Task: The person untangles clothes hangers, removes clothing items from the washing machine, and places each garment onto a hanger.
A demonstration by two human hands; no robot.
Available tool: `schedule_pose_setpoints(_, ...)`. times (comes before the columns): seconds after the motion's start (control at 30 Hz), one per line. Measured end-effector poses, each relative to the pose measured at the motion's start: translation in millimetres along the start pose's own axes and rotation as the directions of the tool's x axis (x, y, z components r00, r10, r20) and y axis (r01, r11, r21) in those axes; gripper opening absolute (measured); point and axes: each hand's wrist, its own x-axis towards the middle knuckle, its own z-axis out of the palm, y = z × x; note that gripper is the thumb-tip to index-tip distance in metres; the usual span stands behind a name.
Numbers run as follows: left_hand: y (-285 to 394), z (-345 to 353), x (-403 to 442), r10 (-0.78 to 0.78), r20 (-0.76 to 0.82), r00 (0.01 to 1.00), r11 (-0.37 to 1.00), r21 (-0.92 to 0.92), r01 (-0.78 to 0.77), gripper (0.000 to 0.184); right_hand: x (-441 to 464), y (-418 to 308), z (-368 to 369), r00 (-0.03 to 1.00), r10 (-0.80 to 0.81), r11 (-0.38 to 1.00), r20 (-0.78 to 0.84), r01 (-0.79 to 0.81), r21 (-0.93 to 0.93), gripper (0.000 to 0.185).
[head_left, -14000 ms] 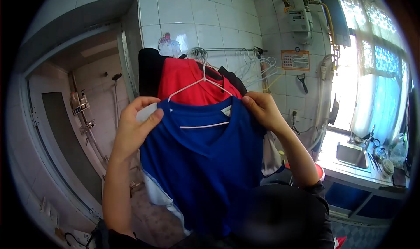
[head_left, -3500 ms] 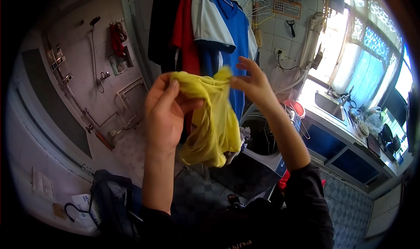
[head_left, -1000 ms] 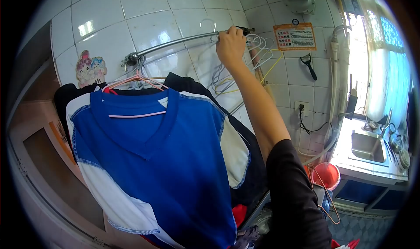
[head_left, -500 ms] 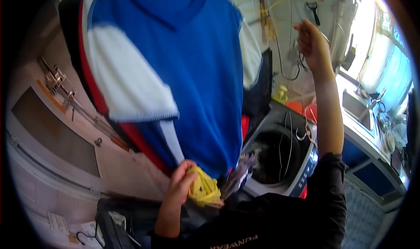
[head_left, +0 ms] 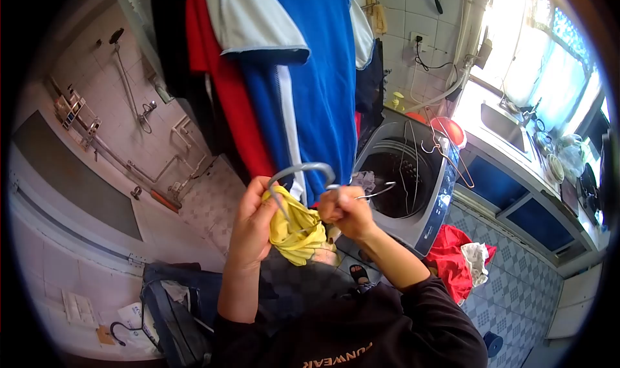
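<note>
My left hand (head_left: 252, 222) grips a bunched yellow garment (head_left: 294, 232) in front of my chest. Close beside it, my right hand (head_left: 349, 213) is closed round a grey clothes hanger (head_left: 302, 167). The curved end of the hanger reaches across to the yellow garment, partly within its folds, and a metal hook (head_left: 386, 186) sticks out to the right of my fist. Just beyond my hands hangs a blue shirt (head_left: 326, 103) with white sleeves, next to a red garment (head_left: 236, 116).
An open top-loading washing machine (head_left: 434, 200) has wire hangers (head_left: 405, 168) across its opening. Red and white clothes (head_left: 452, 258) lie on the tiled floor. At right is a counter with a sink (head_left: 500, 126). Dark clothing (head_left: 171, 316) lies at lower left.
My right hand has come down from high near the wall to the yellow garment, now with a hanger visible in it. The view has shifted, and the blue shirt sits higher.
</note>
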Motion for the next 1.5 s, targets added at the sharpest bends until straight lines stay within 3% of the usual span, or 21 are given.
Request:
schedule_pose_setpoints(0.17, 43.4, -29.0, -41.4, 0.173, -0.063, 0.983, 0.980, 0.110, -0.165, 0.016, -13.4, 28.8, 0.1, 0.955, 0.296, 0.903, 0.028, -0.270, -0.335, 0.037)
schedule_pose_setpoints(0.27, 63.5, -54.8, -60.1, 0.402, -0.169, 0.900, 0.835, 0.471, -0.284, 0.007, 12.3, -28.6, 29.7, 0.957, 0.275, 0.659, 0.093, -0.116, -0.743, 0.032)
schedule_pose_setpoints(0.3, 67.6, -64.9, -63.2, 0.409, -0.180, 0.895, 0.833, 0.473, -0.286, 0.007, 21.3, -53.6, 49.1, 0.955, 0.273, 0.537, 0.115, -0.052, -0.842, 0.030)
schedule_pose_setpoints(0.37, 67.7, -83.6, -63.7, 0.466, -0.151, 0.872, 0.655, 0.722, -0.225, 0.008, 34.9, -87.4, 84.3, 0.946, 0.279, 0.398, 0.166, 0.043, -0.916, 0.026)
schedule_pose_setpoints(0.43, 64.2, -90.6, -61.1, 0.521, -0.147, 0.841, 0.615, 0.748, -0.251, 0.012, 44.0, -94.0, 103.3, 0.905, 0.219, 0.318, 0.365, 0.288, -0.903, 0.026)
schedule_pose_setpoints(0.47, 65.2, -90.7, -60.4, 0.514, -0.148, 0.845, 0.536, 0.824, -0.182, 0.013, 49.5, -97.0, 111.7, 0.893, 0.326, 0.174, 0.310, 0.266, -0.948, 0.024)
schedule_pose_setpoints(0.53, 66.7, -99.2, -55.7, 0.511, -0.146, 0.847, 0.410, 0.908, -0.091, 0.016, 58.0, -95.9, 122.7, 0.898, 0.356, 0.086, 0.259, 0.245, -0.966, 0.024)
schedule_pose_setpoints(0.6, 71.1, -106.5, -54.6, 0.479, -0.168, 0.861, 0.438, 0.896, -0.069, 0.016, 64.5, -97.9, 133.2, 0.900, 0.405, -0.104, 0.161, 0.220, -0.970, 0.023)
schedule_pose_setpoints(0.7, 86.6, -104.8, -53.6, 0.391, -0.118, 0.913, 0.522, 0.845, -0.115, 0.017, 68.1, -104.1, 148.7, 0.862, 0.490, -0.225, 0.129, 0.268, -0.937, 0.024)
schedule_pose_setpoints(0.73, 91.2, -101.9, -52.8, 0.335, -0.048, 0.941, 0.584, 0.794, -0.168, 0.017, 70.8, -101.6, 150.8, 0.861, 0.491, -0.228, 0.133, 0.274, -0.935, 0.024)
schedule_pose_setpoints(0.8, 96.1, -89.5, -39.4, 0.272, 0.033, 0.962, 0.594, 0.781, -0.195, 0.017, 75.1, -90.1, 151.9, 0.769, 0.589, -0.055, 0.249, 0.345, -0.937, 0.024)
schedule_pose_setpoints(0.87, 98.2, -77.8, -26.6, 0.210, 0.116, 0.971, 0.603, 0.767, -0.222, 0.017, 76.0, -81.5, 154.5, 0.770, 0.597, -0.035, 0.227, 0.307, -0.951, 0.024)
schedule_pose_setpoints(0.93, 101.8, -69.9, -16.3, -0.062, 0.111, 0.992, 0.868, 0.496, -0.001, 0.020, 80.0, -76.4, 153.0, 0.774, 0.596, -0.021, 0.213, 0.280, -0.960, 0.025)
schedule_pose_setpoints(1.03, 102.6, -62.7, -19.7, 0.050, 0.089, 0.995, 0.835, 0.543, -0.091, 0.021, 85.6, -78.0, 136.8, 0.828, 0.537, -0.063, 0.158, 0.226, -0.972, 0.027)
schedule_pose_setpoints(1.1, 111.6, -68.4, -21.6, 0.079, 0.050, 0.996, 0.826, 0.555, -0.094, 0.021, 88.0, -83.2, 126.8, 0.843, 0.536, -0.051, 0.046, 0.086, -0.995, 0.033)
schedule_pose_setpoints(1.17, 123.3, -72.2, -23.2, 0.227, 0.066, 0.972, 0.697, 0.686, -0.210, 0.020, 88.2, -90.6, 125.8, 0.869, 0.494, -0.079, 0.027, 0.076, -0.994, 0.035)
schedule_pose_setpoints(1.23, 133.0, -65.7, -29.9, 0.224, 0.016, 0.975, 0.606, 0.780, -0.152, 0.016, 89.2, -101.8, 130.9, 0.864, 0.504, -0.116, -0.005, 0.062, -0.991, 0.036)
schedule_pose_setpoints(1.3, 133.2, -61.9, -33.1, 0.541, 0.268, 0.797, -0.131, 0.963, -0.235, 0.019, 88.3, -119.0, 140.3, 0.830, 0.558, -0.091, 0.015, 0.078, -0.993, 0.036)
schedule_pose_setpoints(1.33, 132.4, -60.8, -32.3, 0.545, 0.263, 0.796, -0.129, 0.965, -0.230, 0.019, 87.8, -126.3, 146.2, 0.830, 0.557, -0.103, -0.017, 0.049, -0.993, 0.036)
schedule_pose_setpoints(1.4, 130.9, -59.9, -30.3, 0.513, 0.251, 0.821, -0.438, 0.899, -0.001, 0.019, 86.8, -127.1, 149.6, 0.869, 0.493, -0.143, -0.051, 0.024, -0.989, 0.034)
schedule_pose_setpoints(1.5, 140.6, -62.5, -36.6, 0.437, 0.295, 0.850, -0.430, 0.898, -0.091, 0.015, 87.2, -124.7, 150.2, 0.932, 0.361, -0.211, -0.022, 0.059, -0.976, 0.031)
